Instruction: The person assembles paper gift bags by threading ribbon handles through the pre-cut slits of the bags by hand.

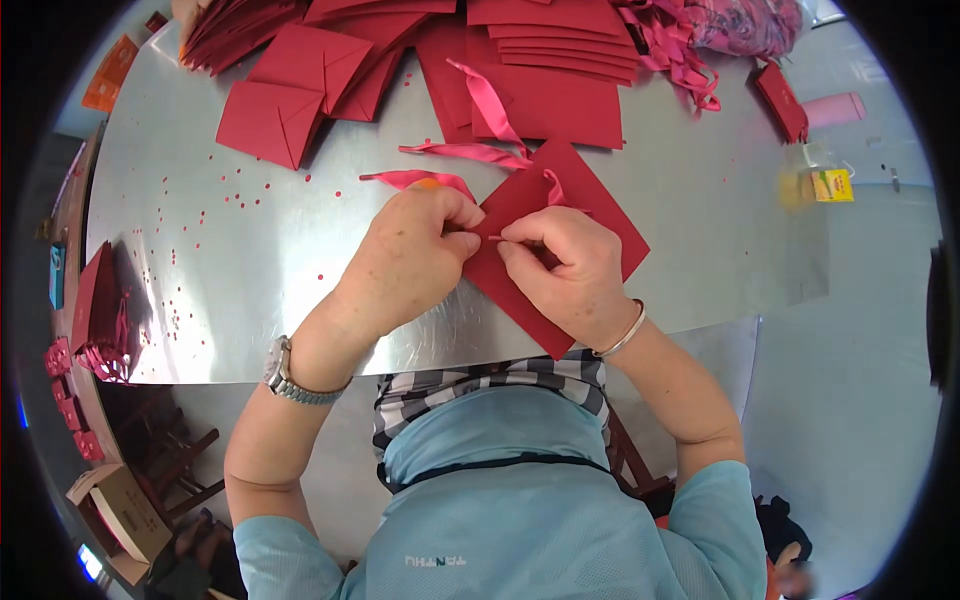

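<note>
A flat red paper piece lies turned like a diamond near the table's front edge. My left hand is closed at its left edge, thumb and forefinger together; what they pinch is hidden. My right hand rests over the paper, its thumb and forefinger pinched on a thin pink ribbon end that points left. Above this hand a curl of pink ribbon stands on the paper. More pink ribbon lies loose just behind, with strands running toward my left hand.
Stacks of red folded paper cover the back of the metal table. Ribbons lie at the back right, near a red box and a yellow packet. A red bag stands at the left edge.
</note>
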Demonstrator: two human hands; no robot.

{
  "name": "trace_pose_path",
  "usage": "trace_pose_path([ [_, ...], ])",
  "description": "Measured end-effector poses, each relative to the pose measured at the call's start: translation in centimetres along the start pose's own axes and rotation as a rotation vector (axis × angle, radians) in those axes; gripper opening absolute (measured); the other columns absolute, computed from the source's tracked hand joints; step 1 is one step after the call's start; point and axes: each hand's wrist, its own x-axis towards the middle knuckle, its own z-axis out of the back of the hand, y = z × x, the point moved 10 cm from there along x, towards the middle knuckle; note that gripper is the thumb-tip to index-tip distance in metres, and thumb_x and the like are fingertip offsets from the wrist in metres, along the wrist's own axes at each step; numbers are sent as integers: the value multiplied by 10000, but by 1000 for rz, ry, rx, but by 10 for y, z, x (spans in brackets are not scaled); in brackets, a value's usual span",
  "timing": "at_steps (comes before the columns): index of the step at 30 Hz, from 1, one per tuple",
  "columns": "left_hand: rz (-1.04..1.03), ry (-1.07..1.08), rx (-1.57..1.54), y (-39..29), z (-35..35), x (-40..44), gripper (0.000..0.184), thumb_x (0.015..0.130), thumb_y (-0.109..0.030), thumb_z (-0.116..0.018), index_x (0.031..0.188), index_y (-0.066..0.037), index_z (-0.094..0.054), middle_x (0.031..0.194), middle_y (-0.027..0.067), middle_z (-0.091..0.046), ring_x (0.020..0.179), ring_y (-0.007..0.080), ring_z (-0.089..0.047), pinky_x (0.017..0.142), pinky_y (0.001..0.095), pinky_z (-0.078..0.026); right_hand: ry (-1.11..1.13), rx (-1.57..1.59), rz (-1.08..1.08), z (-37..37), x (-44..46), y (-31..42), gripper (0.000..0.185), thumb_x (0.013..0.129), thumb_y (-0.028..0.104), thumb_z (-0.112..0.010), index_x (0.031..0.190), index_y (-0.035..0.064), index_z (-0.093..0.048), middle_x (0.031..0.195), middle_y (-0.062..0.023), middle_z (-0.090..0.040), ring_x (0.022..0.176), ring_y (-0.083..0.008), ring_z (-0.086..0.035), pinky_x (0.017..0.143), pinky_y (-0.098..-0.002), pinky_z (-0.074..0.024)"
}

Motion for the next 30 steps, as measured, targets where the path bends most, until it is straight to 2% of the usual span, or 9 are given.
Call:
trace_pose_path([
  [6,59,29,-85,5,-3,-2,148,819,-47,-624,927,39,-678,872,168,-643,811,259,-626,745,348,-484,-21,-22,27,0,0,4,98,711,5,-699,748,56,-623,699,-80,-628,629,-254,-621,585,-348,-494],
  [17,25,-4,-224,13,-2,-7,145,803,8,-619,933,40,-676,794,109,-621,718,179,-586,677,315,-476,-13,-46,-6,-6,2,5,74,724,29,-690,735,57,-622,669,-86,-619,605,-255,-620,556,-349,-489],
  [21,-4,-35,-180,9,1,-8,142,799,1,-622,927,42,-669,787,117,-624,709,188,-591,671,319,-478,48,-92,-48,-10,7,4,91,720,41,-672,697,49,-585,649,-101,-608,597,-272,-617,548,-375,-491],
  [23,-38,-55,-126,5,3,-8,124,790,-20,-633,900,31,-660,816,155,-639,736,257,-621,687,353,-491,83,-141,-43,-13,8,5,104,723,54,-660,680,47,-566,641,-111,-601,596,-285,-615,545,-396,-491],
  [25,-183,-158,2,5,5,-7,105,783,-44,-643,868,18,-651,834,189,-642,782,341,-631,709,397,-499,135,-308,74,-19,12,13,121,737,95,-635,670,52,-544,644,-128,-593,598,-314,-612,535,-445,-480],
  [26,-188,-184,57,4,5,-8,98,784,-69,-651,844,7,-644,817,197,-635,809,381,-627,722,425,-500,165,-313,68,-19,13,17,107,730,83,-668,698,55,-569,652,-137,-575,619,-339,-599,551,-433,-475],
  [28,-170,-151,64,1,3,-7,86,793,-92,-657,808,-10,-638,748,198,-615,749,359,-626,660,415,-494,208,-444,112,-24,12,24,140,730,132,-642,672,72,-529,642,-115,-565,592,-315,-595,522,-434,-480],
  [30,-142,-100,-40,18,-2,2,98,788,-93,-664,769,-5,-625,718,172,-611,685,280,-615,616,363,-480,181,-578,220,-24,14,35,125,702,154,-635,675,86,-533,623,-91,-573,592,-271,-612,520,-409,-490],
])
